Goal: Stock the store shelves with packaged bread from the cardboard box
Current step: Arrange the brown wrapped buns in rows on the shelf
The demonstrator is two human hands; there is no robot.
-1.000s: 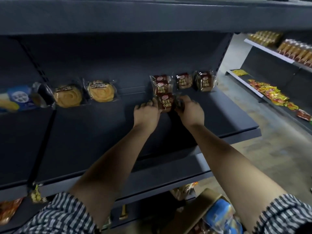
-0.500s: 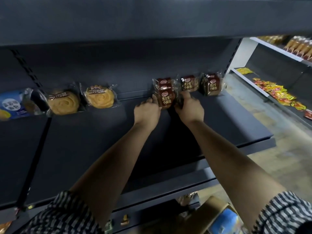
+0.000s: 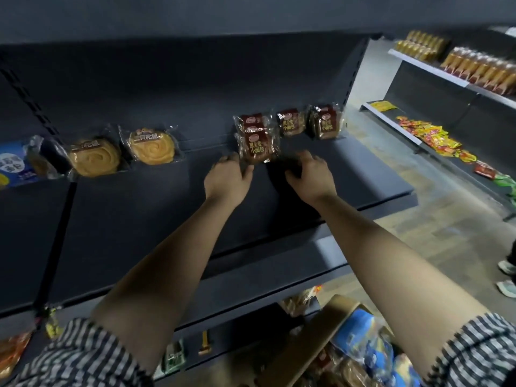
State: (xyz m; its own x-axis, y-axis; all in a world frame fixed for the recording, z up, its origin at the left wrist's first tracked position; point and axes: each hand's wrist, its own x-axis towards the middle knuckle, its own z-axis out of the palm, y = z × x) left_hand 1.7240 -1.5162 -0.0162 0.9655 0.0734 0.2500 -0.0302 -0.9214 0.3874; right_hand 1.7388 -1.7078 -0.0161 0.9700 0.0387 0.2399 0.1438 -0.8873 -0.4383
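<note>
Head cam, and we're mid-stocking on the dark shelf (image 3: 125, 224). Going from the far left, there's one blue pack (image 3: 14, 166) and then two round swirl breads (image 3: 93, 157) leaning on the back panel.

Our left hand (image 3: 227, 180) is next, fingers loosely bent and gripping nothing. Its fingertips sit right at the lower left corner of the front brown pack (image 3: 258, 146). We honestly can't tell if they touch it.

We count five brown packs (image 3: 290, 124) for sure. Three are bunched where we're working, then one, then one more at the right end that might be hiding another behind it.

Our right hand (image 3: 310, 177) hangs just right of and below that front pack, fingers softly curled, holding nothing.

So we'd say this pack is placed and leaning okay, and the placing step is about wrapped up. The next move would be going down to the cardboard box (image 3: 310, 342) at bottom right, where blue bags (image 3: 363, 339) show. We'd have to pull both arms back clear of the shelf lip without knocking the row.
</note>
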